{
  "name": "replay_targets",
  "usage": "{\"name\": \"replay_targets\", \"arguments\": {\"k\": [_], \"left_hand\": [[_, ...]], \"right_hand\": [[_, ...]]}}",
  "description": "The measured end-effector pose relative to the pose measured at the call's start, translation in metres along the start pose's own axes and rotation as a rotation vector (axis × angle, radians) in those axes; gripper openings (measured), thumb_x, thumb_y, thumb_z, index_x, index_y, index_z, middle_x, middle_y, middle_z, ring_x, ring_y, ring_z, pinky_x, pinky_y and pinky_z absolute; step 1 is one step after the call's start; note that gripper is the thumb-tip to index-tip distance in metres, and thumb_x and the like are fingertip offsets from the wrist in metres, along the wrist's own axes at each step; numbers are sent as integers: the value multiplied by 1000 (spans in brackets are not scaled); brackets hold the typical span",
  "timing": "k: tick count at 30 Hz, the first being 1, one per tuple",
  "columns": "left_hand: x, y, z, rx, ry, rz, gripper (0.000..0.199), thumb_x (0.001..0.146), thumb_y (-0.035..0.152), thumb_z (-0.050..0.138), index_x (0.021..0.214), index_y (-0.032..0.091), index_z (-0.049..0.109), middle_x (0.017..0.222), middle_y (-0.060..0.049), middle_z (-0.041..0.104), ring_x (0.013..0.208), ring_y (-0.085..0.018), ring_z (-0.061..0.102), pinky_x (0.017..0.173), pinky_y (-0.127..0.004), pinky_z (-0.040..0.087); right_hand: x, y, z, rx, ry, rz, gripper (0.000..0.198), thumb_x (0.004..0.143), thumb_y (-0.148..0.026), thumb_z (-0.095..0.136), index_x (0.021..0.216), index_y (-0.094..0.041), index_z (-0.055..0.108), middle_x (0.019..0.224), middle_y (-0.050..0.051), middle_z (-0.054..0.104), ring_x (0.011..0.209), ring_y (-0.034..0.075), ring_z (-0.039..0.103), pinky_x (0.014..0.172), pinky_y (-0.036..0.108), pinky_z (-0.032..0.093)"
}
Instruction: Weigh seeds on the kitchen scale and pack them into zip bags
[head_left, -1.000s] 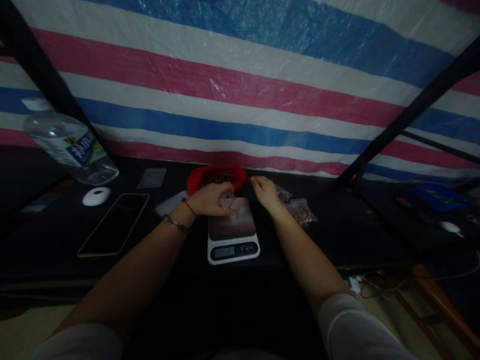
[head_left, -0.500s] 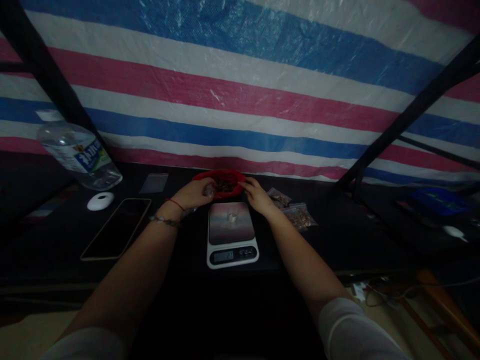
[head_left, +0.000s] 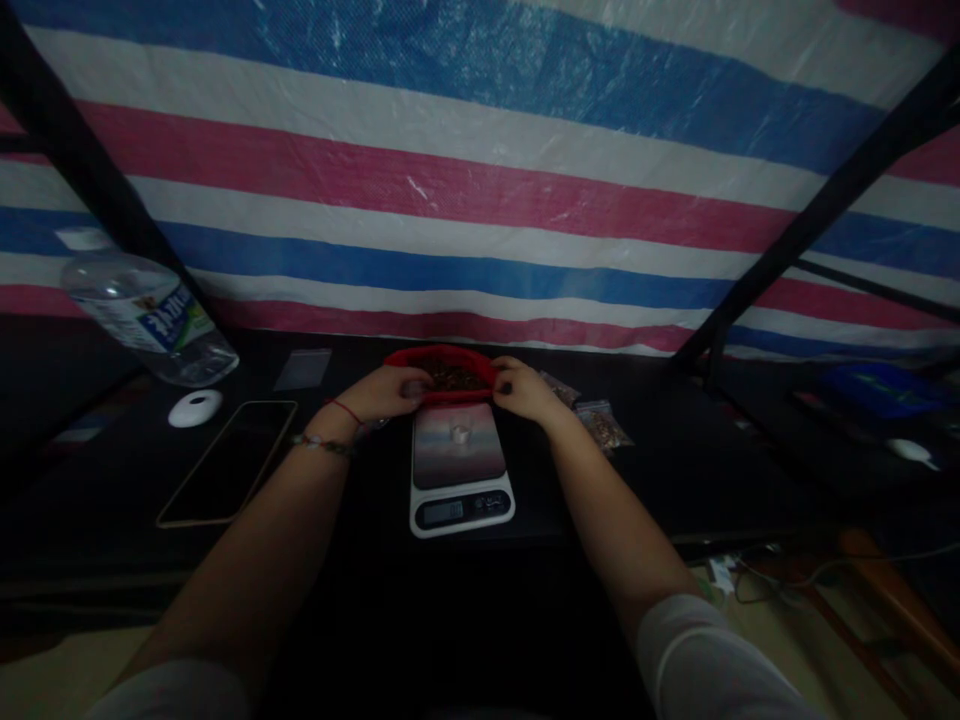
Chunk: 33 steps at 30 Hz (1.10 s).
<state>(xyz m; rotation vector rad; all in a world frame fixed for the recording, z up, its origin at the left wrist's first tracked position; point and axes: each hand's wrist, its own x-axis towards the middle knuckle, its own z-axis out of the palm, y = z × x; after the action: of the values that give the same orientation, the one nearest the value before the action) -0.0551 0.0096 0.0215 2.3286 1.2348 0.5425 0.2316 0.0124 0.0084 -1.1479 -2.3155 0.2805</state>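
Observation:
A red bag (head_left: 472, 397) with its mouth spread wide stands behind the scale, with dark brown bits (head_left: 453, 376) loose inside. My right hand (head_left: 521, 388) pinches its right rim. At the left rim is my left hand (head_left: 390, 391), fingers curled around something clear and shiny that I cannot make out; some fingertips are hidden. Just in front of both hands sits a white digital scale (head_left: 459, 470), its display lit but hard to read. A small whitish, ring-like object (head_left: 460, 434) rests on the scale's plate.
Small zip bags of brown bits (head_left: 604, 425) lie right of my right hand. On the left are a flat clear zip bag (head_left: 303, 369), a phone (head_left: 229, 463), a white oval device (head_left: 195, 408) and a large plastic bottle (head_left: 154, 315). Striped sheeting (head_left: 450, 200) hangs behind the black table.
My right hand has shifted slightly down, and its fingers have closed further on the red bag's rim. The bag's mouth is wider. The digits on the scale's display look different.

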Motion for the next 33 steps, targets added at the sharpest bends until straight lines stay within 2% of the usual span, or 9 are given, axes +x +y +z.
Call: {"name": "replay_targets", "arguments": {"k": [4, 6, 10, 13, 16, 21, 23, 27, 33], "left_hand": [[-2, 2, 1, -2, -19, 65, 38, 75, 30, 52, 108, 20, 67, 102, -5, 71, 89, -21, 64, 84, -33, 49], [-2, 1, 0, -16, -29, 65, 37, 74, 30, 54, 107, 20, 68, 99, -4, 71, 86, -20, 64, 82, -31, 50], [-3, -1, -1, -104, -99, 96, 35, 71, 29, 58, 103, 20, 68, 95, -3, 71, 84, -18, 65, 78, -28, 50], [-3, 0, -1, -112, -102, 110, 31, 72, 28, 56, 99, 21, 69, 94, -2, 71, 84, -18, 65, 77, -27, 50], [-4, 3, 0, -38, 53, 100, 35, 72, 31, 56, 103, 22, 68, 97, -2, 71, 85, -19, 66, 78, -28, 50], [-1, 4, 2, 84, 655, 8, 55, 73, 41, 59, 123, 16, 55, 103, -7, 67, 92, -23, 65, 85, -35, 51], [2, 2, 2, 115, 788, -37, 64, 72, 40, 62, 129, 14, 48, 110, -10, 65, 100, -25, 63, 89, -38, 50], [5, 0, 1, 148, 850, -63, 71, 70, 38, 66, 132, 11, 43, 118, -15, 60, 108, -29, 59, 94, -42, 47], [6, 2, 7, 184, 775, -27, 70, 68, 47, 66, 124, 9, 47, 116, -16, 59, 109, -30, 58, 95, -42, 46]], "right_hand": [[-4, -5, -14, 190, -42, -41, 20, 72, -14, 59, 52, -18, 55, 131, 7, 59, 114, 22, 59, 91, 31, 46], [-5, -6, -18, 226, -81, -58, 24, 71, -13, 56, 49, -18, 52, 126, 7, 63, 110, 21, 61, 87, 30, 46], [-6, -3, -17, 145, -216, 11, 24, 77, -20, 53, 54, -17, 58, 92, 5, 72, 83, 16, 65, 74, 25, 46], [-5, 1, -13, 82, -307, 76, 30, 84, -30, 50, 59, -16, 62, 65, 0, 65, 60, 12, 57, 59, 22, 41], [-3, 3, -11, 90, -205, 52, 34, 88, -31, 47, 63, -16, 64, 68, 1, 64, 63, 12, 57, 62, 23, 41], [0, -3, -10, 161, 163, -30, 31, 89, -25, 48, 66, -16, 67, 95, 8, 70, 87, 16, 64, 78, 27, 47], [2, -7, -8, 196, 248, -42, 26, 87, -25, 51, 71, -16, 69, 95, 9, 69, 88, 17, 64, 81, 28, 48], [3, -13, -1, 237, 279, -70, 18, 85, -20, 54, 89, -18, 71, 98, 8, 70, 94, 17, 64, 87, 32, 48], [13, -19, 5, 213, 213, -91, 28, 83, -9, 50, 97, -20, 71, 102, 6, 71, 98, 17, 64, 91, 33, 48]]}}
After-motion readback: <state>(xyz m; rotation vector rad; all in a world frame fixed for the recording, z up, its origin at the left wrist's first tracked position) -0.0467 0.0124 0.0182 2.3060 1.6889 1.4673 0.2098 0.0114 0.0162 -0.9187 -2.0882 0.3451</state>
